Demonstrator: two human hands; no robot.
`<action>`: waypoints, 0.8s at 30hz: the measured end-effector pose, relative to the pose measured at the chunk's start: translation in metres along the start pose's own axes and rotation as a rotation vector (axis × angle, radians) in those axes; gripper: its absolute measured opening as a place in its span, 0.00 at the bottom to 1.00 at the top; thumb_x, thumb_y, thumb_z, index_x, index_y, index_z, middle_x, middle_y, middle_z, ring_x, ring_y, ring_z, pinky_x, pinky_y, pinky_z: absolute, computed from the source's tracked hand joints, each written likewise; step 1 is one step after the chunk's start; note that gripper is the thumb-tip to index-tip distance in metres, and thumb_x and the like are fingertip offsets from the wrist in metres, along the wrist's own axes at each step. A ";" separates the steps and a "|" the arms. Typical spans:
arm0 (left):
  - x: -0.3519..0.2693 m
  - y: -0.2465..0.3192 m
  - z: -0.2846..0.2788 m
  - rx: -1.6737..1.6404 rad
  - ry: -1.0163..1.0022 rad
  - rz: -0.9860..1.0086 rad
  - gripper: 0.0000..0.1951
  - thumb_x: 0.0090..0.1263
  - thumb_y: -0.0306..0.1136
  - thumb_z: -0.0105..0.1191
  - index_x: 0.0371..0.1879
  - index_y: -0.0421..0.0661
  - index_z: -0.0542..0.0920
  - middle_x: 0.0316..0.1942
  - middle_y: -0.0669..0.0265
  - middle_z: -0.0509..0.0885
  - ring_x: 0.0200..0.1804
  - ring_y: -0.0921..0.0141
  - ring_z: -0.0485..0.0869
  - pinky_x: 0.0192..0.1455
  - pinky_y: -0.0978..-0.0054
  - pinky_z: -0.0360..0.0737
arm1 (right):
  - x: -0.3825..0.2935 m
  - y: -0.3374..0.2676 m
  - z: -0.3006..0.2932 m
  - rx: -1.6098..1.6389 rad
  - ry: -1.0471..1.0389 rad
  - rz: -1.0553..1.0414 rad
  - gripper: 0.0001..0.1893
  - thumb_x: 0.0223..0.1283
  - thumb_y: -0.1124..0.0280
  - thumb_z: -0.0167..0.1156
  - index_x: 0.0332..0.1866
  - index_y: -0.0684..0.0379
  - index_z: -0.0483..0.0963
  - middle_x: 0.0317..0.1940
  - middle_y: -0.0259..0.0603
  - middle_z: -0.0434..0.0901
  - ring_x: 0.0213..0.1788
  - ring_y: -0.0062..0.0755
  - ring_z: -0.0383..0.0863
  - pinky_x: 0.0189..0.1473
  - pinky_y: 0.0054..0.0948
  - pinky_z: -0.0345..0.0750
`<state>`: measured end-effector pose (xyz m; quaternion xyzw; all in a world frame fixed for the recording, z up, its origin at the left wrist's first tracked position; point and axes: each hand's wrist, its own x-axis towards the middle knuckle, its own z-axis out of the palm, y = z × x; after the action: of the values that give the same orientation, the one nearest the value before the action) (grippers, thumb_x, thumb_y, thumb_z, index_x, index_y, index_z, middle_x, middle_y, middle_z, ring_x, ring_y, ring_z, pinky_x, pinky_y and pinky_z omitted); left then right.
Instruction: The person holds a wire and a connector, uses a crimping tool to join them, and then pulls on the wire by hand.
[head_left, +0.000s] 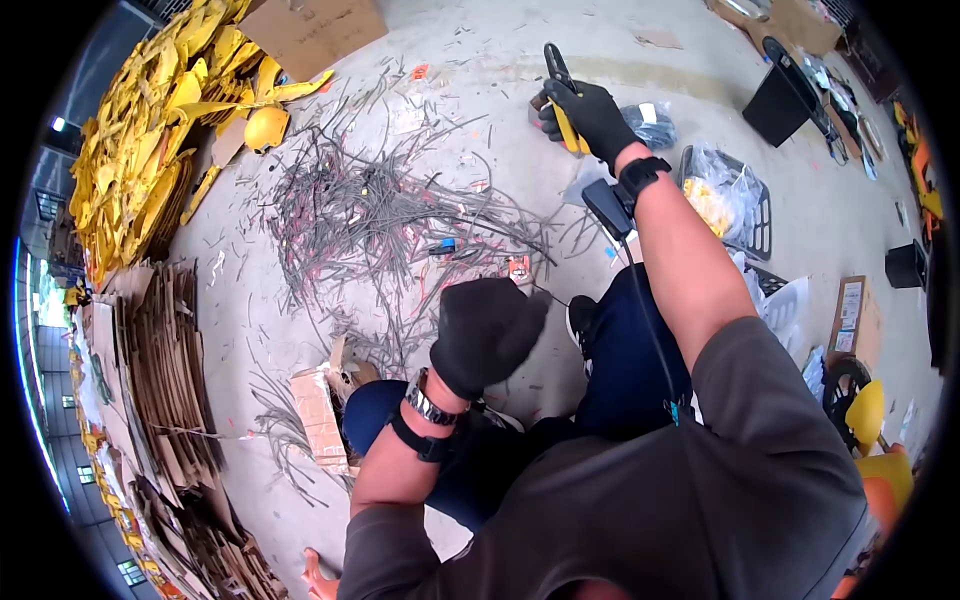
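Observation:
My right hand (589, 116), in a black glove, holds a hand tool with yellow handles and a dark head (559, 67) out over the floor. Close to my knees, my left hand (484, 334), gloved too, has its fingers curled; whether something thin is in it is hidden. A thin dark wire (551, 295) runs near its fingertips. Beyond that hand lies a large tangled heap of cut grey cables (375, 217) with pink bits. A blue-and-black piece (444, 246) and a small orange-red box (518, 268) lie at its near edge.
Yellow plastic parts (135, 150) and flattened cardboard (165, 375) are stacked at left. A torn cardboard box (319, 420) sits by my left knee. At right are a black crate (761, 217) with bagged parts, a black bin (780, 105) and a carton (855, 319).

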<state>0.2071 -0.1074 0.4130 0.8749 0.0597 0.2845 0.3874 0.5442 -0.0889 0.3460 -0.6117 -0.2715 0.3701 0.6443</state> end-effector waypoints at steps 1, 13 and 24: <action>-0.002 -0.015 0.004 -0.007 0.065 -0.043 0.13 0.73 0.32 0.59 0.23 0.43 0.81 0.16 0.66 0.75 0.19 0.70 0.73 0.24 0.69 0.68 | -0.001 0.006 0.000 -0.037 -0.049 -0.003 0.20 0.72 0.54 0.62 0.49 0.65 0.79 0.33 0.44 0.85 0.31 0.29 0.86 0.33 0.28 0.84; 0.003 -0.056 -0.042 -0.536 0.539 -0.613 0.12 0.78 0.32 0.54 0.50 0.35 0.83 0.28 0.68 0.81 0.27 0.77 0.78 0.33 0.79 0.74 | -0.044 -0.010 0.067 -0.671 -0.643 -0.116 0.24 0.69 0.48 0.58 0.41 0.61 0.85 0.36 0.42 0.89 0.39 0.34 0.84 0.49 0.33 0.77; 0.003 -0.059 -0.041 -0.563 0.355 -0.533 0.15 0.76 0.27 0.52 0.57 0.35 0.82 0.28 0.70 0.80 0.29 0.78 0.77 0.34 0.80 0.75 | -0.076 -0.029 0.105 -0.219 -0.592 0.055 0.22 0.68 0.50 0.64 0.38 0.62 0.84 0.31 0.39 0.87 0.33 0.25 0.85 0.39 0.27 0.78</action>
<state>0.1944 -0.0388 0.3949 0.6263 0.2695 0.3257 0.6550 0.4202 -0.0877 0.3935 -0.5503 -0.4687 0.5181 0.4573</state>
